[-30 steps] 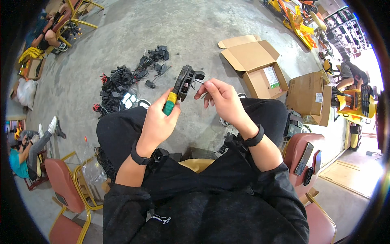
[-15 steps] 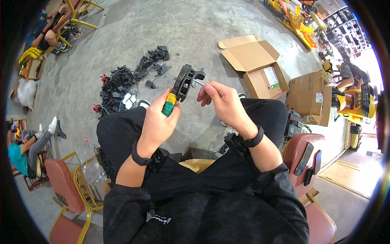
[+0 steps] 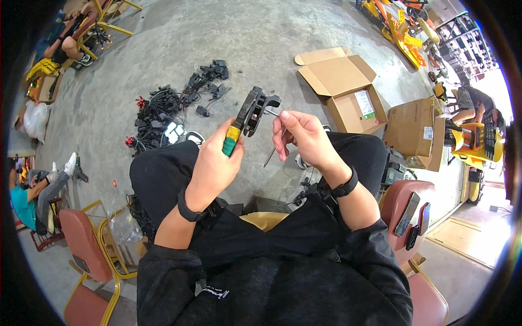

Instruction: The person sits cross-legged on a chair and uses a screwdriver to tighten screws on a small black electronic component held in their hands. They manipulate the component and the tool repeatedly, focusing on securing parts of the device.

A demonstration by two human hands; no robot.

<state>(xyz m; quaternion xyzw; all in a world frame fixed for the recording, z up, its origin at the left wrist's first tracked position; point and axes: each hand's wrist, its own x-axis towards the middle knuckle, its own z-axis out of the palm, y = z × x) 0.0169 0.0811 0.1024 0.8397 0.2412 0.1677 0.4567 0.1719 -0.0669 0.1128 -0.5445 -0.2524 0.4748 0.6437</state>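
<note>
In my left hand (image 3: 212, 163) is a black wire stripper (image 3: 251, 111) with a yellow-and-green handle, its open-framed head tilted up and to the right. My fingers wrap round the handle. Just right of the head, my right hand (image 3: 307, 138) is closed on a thin metal rod (image 3: 270, 156). One piece of the rod shows below my fingers; another reaches left from the fingertips to the stripper's head. It looks bent like a hex key, but the fingers hide the middle. Both hands are above the floor, between my knees.
A heap of black cables and connectors (image 3: 157, 117) lies on the floor ahead to the left. An open cardboard box (image 3: 353, 103) and a taller carton (image 3: 410, 125) stand to the right. Red chairs (image 3: 87, 239) flank me; phone-like devices lie on the right one (image 3: 397, 193). Other people sit farther off.
The metal rod's long piece now shows below my right fingers, which have shifted slightly right. The wire stripper has moved a little to the right in my left hand.
</note>
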